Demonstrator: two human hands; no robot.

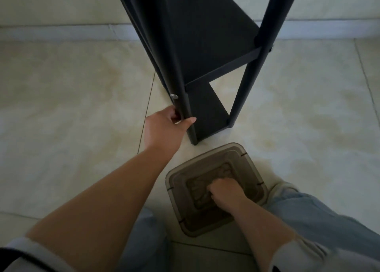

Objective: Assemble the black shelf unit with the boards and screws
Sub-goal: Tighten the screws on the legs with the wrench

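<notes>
The black shelf unit (205, 51) stands upright on the tiled floor, with two boards fitted between round black legs. A silver screw head (174, 96) shows on its left side near the bottom. My left hand (166, 127) grips the near left leg (188, 115) low down, thumb in front, fingers behind. My right hand (223, 192) reaches into a smoky translucent plastic box (178, 181) on the floor in front of me, fingers curled down among small parts at the bottom. What those fingers hold is hidden.
A wall and grey skirting (61, 32) run behind the shelf. My knees in light blue jeans (320, 216) flank the box. Beige floor tiles (72, 107) spread to the left and right of the unit.
</notes>
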